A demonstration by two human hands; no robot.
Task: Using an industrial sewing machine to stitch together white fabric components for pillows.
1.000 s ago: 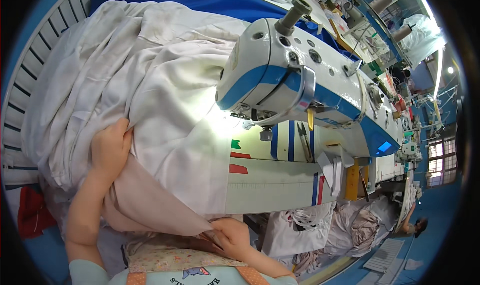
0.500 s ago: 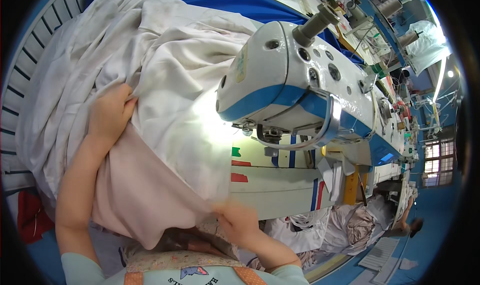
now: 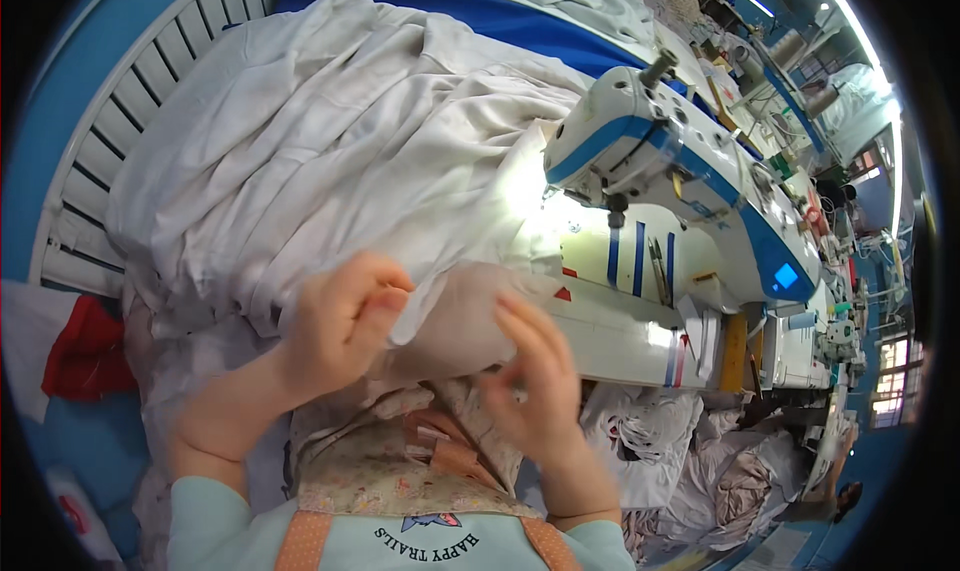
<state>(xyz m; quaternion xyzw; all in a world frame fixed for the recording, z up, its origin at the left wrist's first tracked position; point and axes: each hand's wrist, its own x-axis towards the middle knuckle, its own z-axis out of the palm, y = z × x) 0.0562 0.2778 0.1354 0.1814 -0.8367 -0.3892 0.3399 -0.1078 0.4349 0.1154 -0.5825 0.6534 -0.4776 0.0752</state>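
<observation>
A large heap of white fabric (image 3: 330, 151) covers the left of the sewing table and sags over the near edge towards my lap. Over the fabric's near edge, my left hand (image 3: 345, 321) is closed, fingers curled and thumb pressed in. Whether a fold of cloth is pinched there is hidden. My right hand (image 3: 535, 376) is raised beside a pale pinkish flap of fabric (image 3: 455, 321), fingers apart and slightly blurred, with nothing seen in them. Beyond it stands a white and blue sewing machine (image 3: 690, 156), its lamp lighting the fabric by the needle area.
A white slatted rail (image 3: 85, 186) runs along the left. Red cloth (image 3: 90, 351) hangs at lower left. Pen-like tools (image 3: 658, 269) and a yellow strip (image 3: 735, 351) are on the machine table (image 3: 610, 346). Piled garments (image 3: 720, 476) lie below right; another person (image 3: 845, 501) is far right.
Both hands have come closer together, the left moving right and down, the right upward with its fingers opened. The pink underside is less spread out. My view has shifted, so the machine appears farther off.
</observation>
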